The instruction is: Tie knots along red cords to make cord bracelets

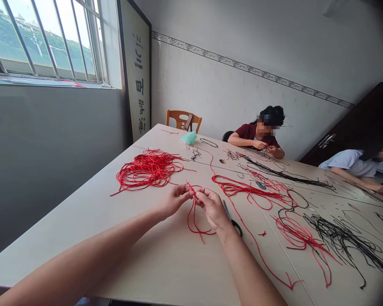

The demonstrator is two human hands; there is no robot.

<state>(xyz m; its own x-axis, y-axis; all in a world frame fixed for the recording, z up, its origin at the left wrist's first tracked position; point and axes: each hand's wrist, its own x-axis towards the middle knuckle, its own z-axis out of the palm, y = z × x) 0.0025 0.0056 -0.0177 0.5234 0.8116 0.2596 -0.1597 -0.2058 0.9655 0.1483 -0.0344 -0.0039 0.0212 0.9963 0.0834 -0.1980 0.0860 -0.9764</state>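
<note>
Between my two hands, just above the table, is a red cord [193, 216] with its loops hanging down toward the tabletop. My left hand [178, 199] pinches it near its upper part, and short ends stick up above the fingers. Close against it, my right hand [211, 205] pinches the same cord between thumb and fingers. The exact crossing of the strands at the fingertips is too small to make out. Beside my right hand lies a pair of scissors with black handles [236, 228], partly hidden by the hand.
A tangled red cord pile [150, 169] lies left of my hands, a red cord bundle [252, 189] to the right. Black cords [344, 240] spread farther right. A green mask-like item [189, 137] lies at the back. Two people sit across the table [92, 229]; a wooden chair [183, 120] stands behind.
</note>
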